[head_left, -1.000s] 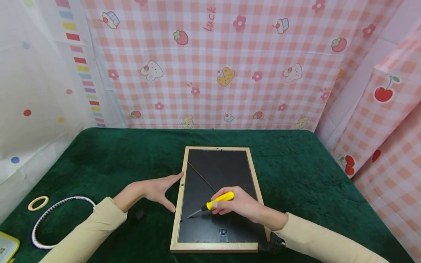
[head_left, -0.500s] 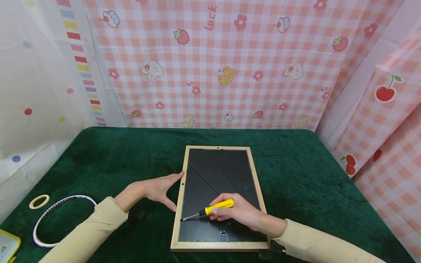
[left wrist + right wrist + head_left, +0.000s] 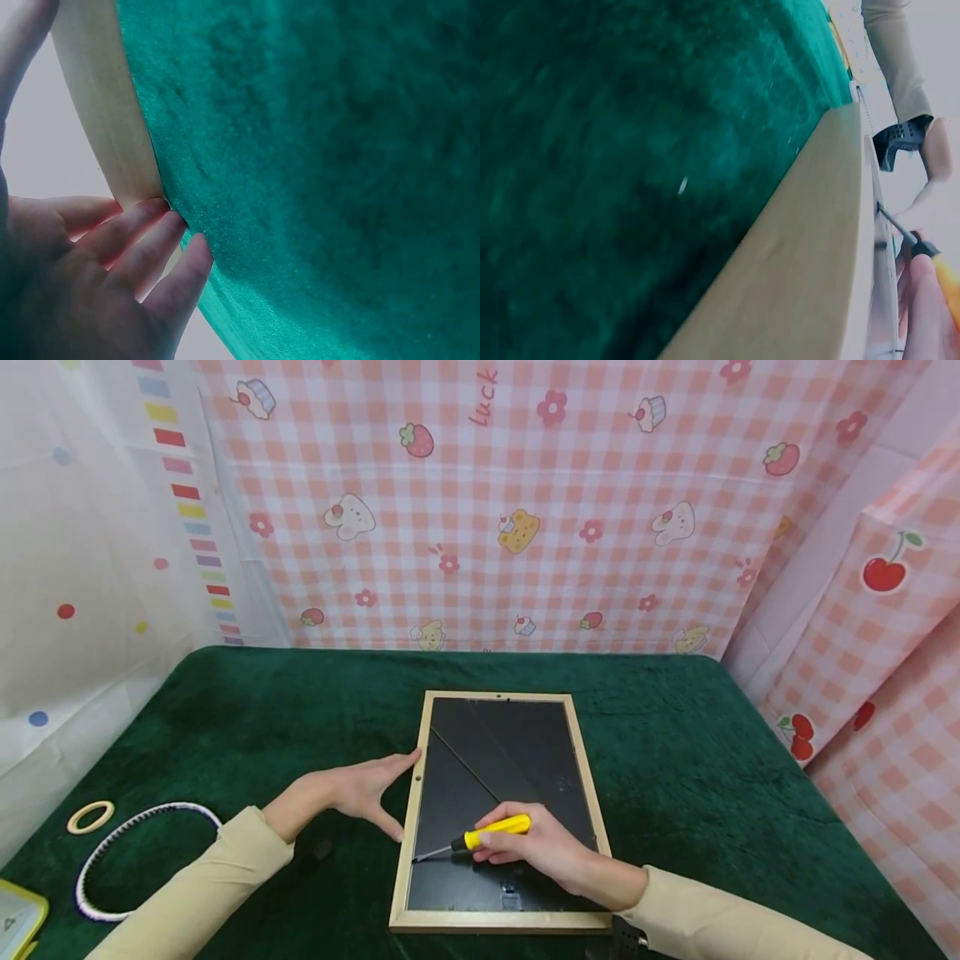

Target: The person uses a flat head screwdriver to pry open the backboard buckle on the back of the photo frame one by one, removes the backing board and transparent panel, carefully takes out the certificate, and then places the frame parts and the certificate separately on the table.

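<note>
A light wooden picture frame lies face down, its black backing upward. A thin cord runs diagonally across the backing. My right hand grips a yellow-handled screwdriver above the lower part of the backing. Its metal tip meets a small dark tab at the frame's left inner edge, and the right wrist view shows the shaft against that edge. Thumb and fingers spread, my left hand touches the frame's left side. In the left wrist view its fingertips reach the wooden side.
A green plush cloth covers the table. At the left lie a wooden ring, a white hoop with dark inner teeth, and a yellow-edged object cut off by the view. A gingham curtain hangs behind.
The screwdriver has moved left and slightly down, from over the backing to the tab at the frame's left inner edge. The left hand stays at the frame's side.
</note>
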Demonstrator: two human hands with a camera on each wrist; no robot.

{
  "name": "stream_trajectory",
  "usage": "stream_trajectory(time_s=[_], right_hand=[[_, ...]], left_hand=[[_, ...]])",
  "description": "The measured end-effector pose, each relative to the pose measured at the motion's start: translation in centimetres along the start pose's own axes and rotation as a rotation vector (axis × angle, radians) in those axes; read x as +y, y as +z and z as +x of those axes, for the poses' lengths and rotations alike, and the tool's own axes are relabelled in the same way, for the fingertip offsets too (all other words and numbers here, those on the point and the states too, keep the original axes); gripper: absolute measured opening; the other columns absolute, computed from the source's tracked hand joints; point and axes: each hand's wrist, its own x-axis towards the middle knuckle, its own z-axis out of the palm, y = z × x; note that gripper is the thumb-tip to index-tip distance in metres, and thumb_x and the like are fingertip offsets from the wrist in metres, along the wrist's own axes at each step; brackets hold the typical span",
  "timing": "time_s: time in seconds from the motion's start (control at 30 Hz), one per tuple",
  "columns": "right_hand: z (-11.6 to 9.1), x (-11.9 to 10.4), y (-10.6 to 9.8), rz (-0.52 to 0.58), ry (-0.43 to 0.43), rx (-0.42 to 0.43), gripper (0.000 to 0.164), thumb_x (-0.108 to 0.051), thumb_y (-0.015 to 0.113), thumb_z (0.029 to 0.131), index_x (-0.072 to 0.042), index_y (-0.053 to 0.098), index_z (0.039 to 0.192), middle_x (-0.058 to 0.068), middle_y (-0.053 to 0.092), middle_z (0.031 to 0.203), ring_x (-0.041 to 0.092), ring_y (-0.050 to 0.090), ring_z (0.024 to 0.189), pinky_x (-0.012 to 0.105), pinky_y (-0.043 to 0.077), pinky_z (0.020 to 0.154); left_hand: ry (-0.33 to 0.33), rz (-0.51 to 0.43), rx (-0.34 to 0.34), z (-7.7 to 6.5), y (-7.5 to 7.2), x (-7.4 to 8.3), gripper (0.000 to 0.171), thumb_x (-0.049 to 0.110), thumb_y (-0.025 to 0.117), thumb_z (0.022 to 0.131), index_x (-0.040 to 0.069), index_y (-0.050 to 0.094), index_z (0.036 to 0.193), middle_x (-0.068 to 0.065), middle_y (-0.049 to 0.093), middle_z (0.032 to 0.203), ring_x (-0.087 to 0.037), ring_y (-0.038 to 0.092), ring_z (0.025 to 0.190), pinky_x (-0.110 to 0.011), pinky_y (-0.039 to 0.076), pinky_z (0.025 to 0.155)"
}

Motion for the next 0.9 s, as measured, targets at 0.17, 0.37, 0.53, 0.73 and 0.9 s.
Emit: stream_trajectory(time_s=[0.17, 0.37, 0.53, 0.73, 0.9], right_hand=[[-0.1, -0.3, 0.6, 0.005, -0.005, 0.039, 0.032, -0.015, 0.060, 0.085, 0.008, 0.053, 0.106, 0.015, 0.062, 0.096, 0.026, 0.062, 0.083, 0.034, 0.048, 0.073], [0.0, -0.5, 0.9, -0.047, -0.044, 0.062, 0.031, -0.017, 0.062, 0.083, 0.005, 0.056, 0.104, 0.014, 0.063, 0.093, 0.026, 0.063, 0.080, 0.034, 0.048, 0.071], [0.6, -0.5, 0.9, -0.040, -0.058, 0.064, 0.033, -0.016, 0.063, 0.082, 0.006, 0.057, 0.107, 0.014, 0.063, 0.094, 0.025, 0.063, 0.079, 0.034, 0.049, 0.071], [1.1, -0.6, 1.0, -0.092, -0.103, 0.053, 0.032, -0.015, 0.064, 0.082, 0.007, 0.058, 0.104, 0.013, 0.064, 0.090, 0.026, 0.063, 0.077, 0.034, 0.049, 0.069], [1.1, -0.9, 1.5, -0.138, -0.161, 0.019, 0.029, -0.014, 0.064, 0.082, 0.006, 0.056, 0.102, 0.011, 0.064, 0.089, 0.025, 0.063, 0.077, 0.034, 0.049, 0.069]], left_hand=[[-0.011, 0.016, 0.004, 0.0, 0.0, 0.1, 0.118, 0.055, 0.074, 0.057, 0.003, 0.008, 0.141, -0.013, 0.015, 0.143, -0.025, 0.020, 0.127, -0.043, 0.022, 0.099], [-0.017, 0.015, 0.000, 0.0, -0.2, 0.2, 0.119, 0.056, 0.073, 0.057, 0.003, 0.008, 0.141, -0.013, 0.016, 0.143, -0.024, 0.021, 0.126, -0.042, 0.023, 0.098], [-0.027, 0.018, -0.005, 0.1, -0.1, 0.2, 0.119, 0.056, 0.073, 0.056, 0.004, 0.009, 0.141, -0.013, 0.017, 0.143, -0.024, 0.021, 0.126, -0.043, 0.022, 0.099], [-0.032, 0.027, 0.002, 0.0, 0.0, 0.2, 0.119, 0.057, 0.073, 0.056, 0.005, 0.009, 0.141, -0.013, 0.018, 0.142, -0.025, 0.022, 0.126, -0.042, 0.023, 0.098], [-0.031, 0.035, 0.019, -0.1, -0.2, 0.3, 0.119, 0.058, 0.073, 0.055, 0.004, 0.011, 0.141, -0.013, 0.021, 0.141, -0.025, 0.024, 0.125, -0.043, 0.024, 0.098]])
